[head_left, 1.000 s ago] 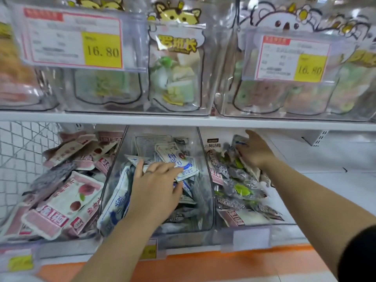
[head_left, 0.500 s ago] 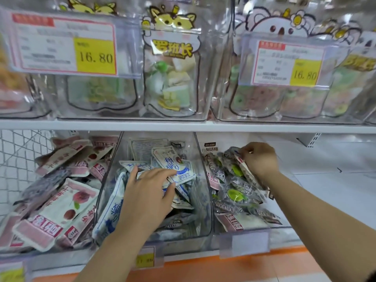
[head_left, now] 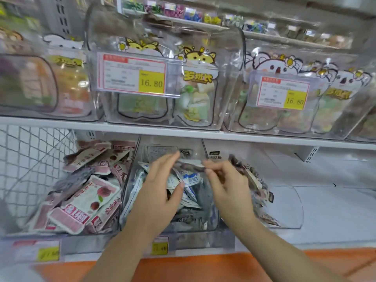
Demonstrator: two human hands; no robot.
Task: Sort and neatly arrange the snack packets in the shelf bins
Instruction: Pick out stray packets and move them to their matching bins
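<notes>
Right grip (head_left: 227,188): fingers curled, pinching one end of a loose packet (head_left: 190,165) (too blurred to read its print).
Left grip (head_left: 162,192): open, fingers straight, fingertips at the packet's other end; whether they touch it I cannot tell.
Loose packet: held in the air over the back of the middle bin (head_left: 209,224).
Middle bin: clear plastic, heaped with blue-and-white packets (head_left: 190,177) lying at all angles.
Left bin (head_left: 117,228): just beside it, full of pink packets (head_left: 85,202) with a red fruit picture.
Right bin (head_left: 291,208): dark packets (head_left: 254,180) piled against its near wall, behind the right wrist.
Lower shelf (head_left: 335,210): white, carrying all three bins; yellow price labels (head_left: 160,246) hang on its front edge.
Upper shelf (head_left: 264,137): a white board carrying tall clear bins of cartoon-animal pouches (head_left: 198,84), with tags (head_left: 151,83) reading 16.80.
Left side: white wire mesh (head_left: 30,159).
Below: an orange band (head_left: 203,267) under the shelf front.
Far back: another shelf (head_left: 193,15) of small coloured goods (blurred).
</notes>
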